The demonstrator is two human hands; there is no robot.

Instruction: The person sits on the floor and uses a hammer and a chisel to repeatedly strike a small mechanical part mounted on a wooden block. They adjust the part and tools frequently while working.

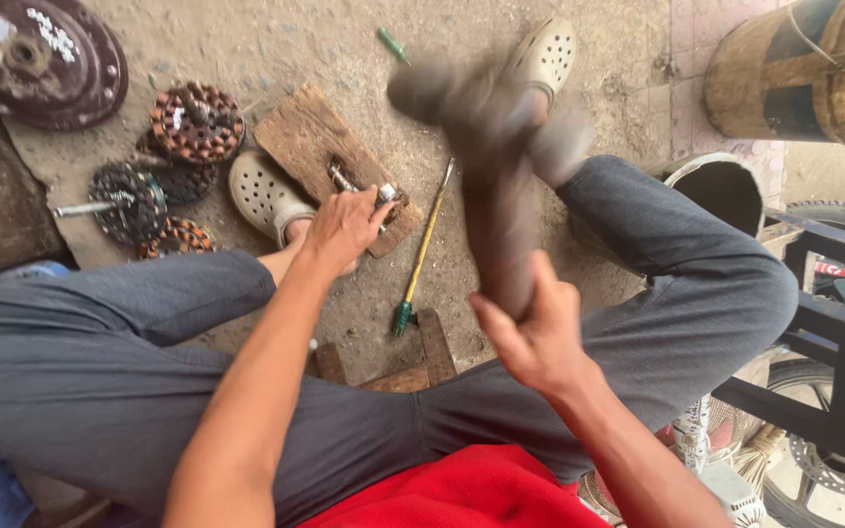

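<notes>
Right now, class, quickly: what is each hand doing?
Left hand: fingers closed on a small metal part on the wooden board.
Right hand: closed around a blurred hammer handle.

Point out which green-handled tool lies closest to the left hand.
The long yellow-shafted screwdriver, lying just right of the wooden block that the left hand reaches to; the small green tool lies farther up.

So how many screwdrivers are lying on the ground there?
2. A long yellow-shafted screwdriver lies beside the wooden board; a small green-handled screwdriver lies farther off near the right shoe. Others may be hidden.
</notes>
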